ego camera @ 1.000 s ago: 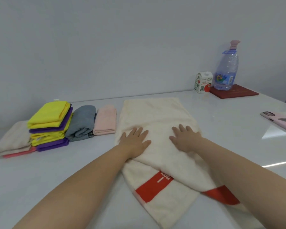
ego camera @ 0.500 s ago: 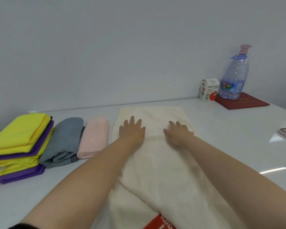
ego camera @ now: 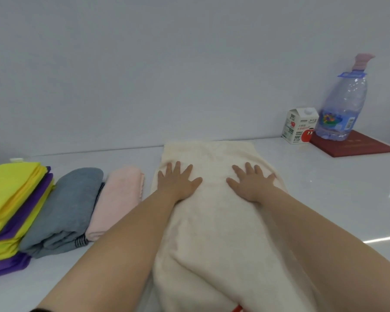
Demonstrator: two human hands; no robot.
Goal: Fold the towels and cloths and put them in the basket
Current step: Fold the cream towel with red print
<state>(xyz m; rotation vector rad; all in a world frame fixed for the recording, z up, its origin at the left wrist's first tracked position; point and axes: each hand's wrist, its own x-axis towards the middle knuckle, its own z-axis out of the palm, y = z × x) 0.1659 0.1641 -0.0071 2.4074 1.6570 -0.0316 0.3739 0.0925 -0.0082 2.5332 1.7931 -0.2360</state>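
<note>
A long cream towel (ego camera: 214, 221) lies folded lengthwise on the white table (ego camera: 324, 199), running away from me. My left hand (ego camera: 178, 182) presses flat on its far left part, fingers spread. My right hand (ego camera: 251, 182) presses flat on its far right part, fingers spread too. A bit of the towel's red stripe shows at the bottom edge. To the left lie a folded pink cloth (ego camera: 119, 199), a folded grey cloth (ego camera: 65, 210) and a stack of yellow and purple cloths (ego camera: 11, 210). No basket is in view.
At the back right stand a small juice carton (ego camera: 298, 126) and a large water bottle (ego camera: 345, 104) on a dark red booklet (ego camera: 356, 146). The wall runs close behind the table's far edge.
Both hands have slid farther along the towel, away from me, and moved apart. The view has shifted forward, so the red stripe is nearly out of sight.
</note>
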